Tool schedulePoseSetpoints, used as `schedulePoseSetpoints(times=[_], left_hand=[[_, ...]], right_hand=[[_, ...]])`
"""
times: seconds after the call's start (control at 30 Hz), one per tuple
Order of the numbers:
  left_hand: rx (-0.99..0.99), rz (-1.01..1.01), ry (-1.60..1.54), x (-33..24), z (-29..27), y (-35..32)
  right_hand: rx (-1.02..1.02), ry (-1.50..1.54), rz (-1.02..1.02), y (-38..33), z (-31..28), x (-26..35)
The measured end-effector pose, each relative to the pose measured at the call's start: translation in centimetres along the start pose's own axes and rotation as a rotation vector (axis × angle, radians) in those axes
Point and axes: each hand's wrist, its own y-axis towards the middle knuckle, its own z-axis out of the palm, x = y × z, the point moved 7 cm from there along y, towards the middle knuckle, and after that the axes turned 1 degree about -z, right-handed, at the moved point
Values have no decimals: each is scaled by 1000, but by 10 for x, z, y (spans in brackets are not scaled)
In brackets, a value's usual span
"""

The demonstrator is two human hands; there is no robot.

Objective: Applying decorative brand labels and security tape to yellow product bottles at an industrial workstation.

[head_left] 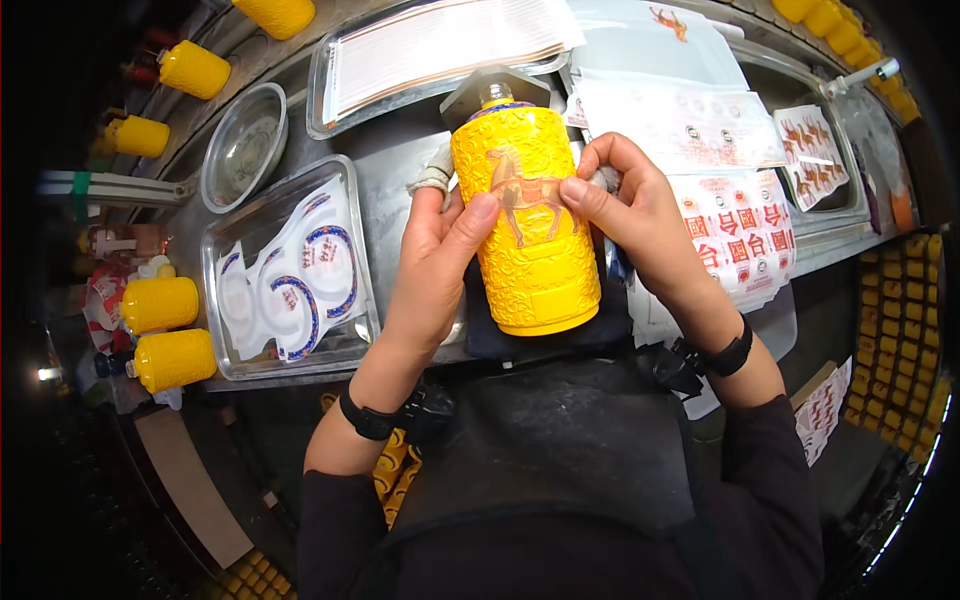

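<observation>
A yellow embossed bottle (pixel 540 290) with a bare clear neck lies in front of me, its neck pointing away. On its face is an orange-brown horse decal (pixel 528 200). My left hand (pixel 432 250) is closed on the bottle's left side, its thumb at the decal's left edge. My right hand (pixel 640 215) is closed at the other side, its thumb pressing the decal's right end and the index finger bent above. Pale coverings show on a finger of each hand. The bottle hides some fingertips.
At the left stand a tray (pixel 365 290) of blue-edged decals and a metal bowl (pixel 282 135). A tray of striped sheets (pixel 440 50) lies beyond the bottle. Red-printed decal sheets (pixel 740 225) are at the right. Several yellow bottles (pixel 175 360) line the left.
</observation>
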Motion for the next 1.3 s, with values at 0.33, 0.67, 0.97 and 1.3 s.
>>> schedulePoseSetpoints(times=[0.33,0.67,0.97,1.3], left_hand=[[-25,-19,84,1,2,-3],[-25,-65,130,-3,5,-2],[-19,-70,95,-5,7,-3],[-7,-60,83,-3,9,-3]], right_hand=[[-50,17,2,-15,0,-3],[-355,538,267,-9,-41,-24],[-227,-448,-373,-10,7,46],[-201,-254,-210,-17,-12,36]])
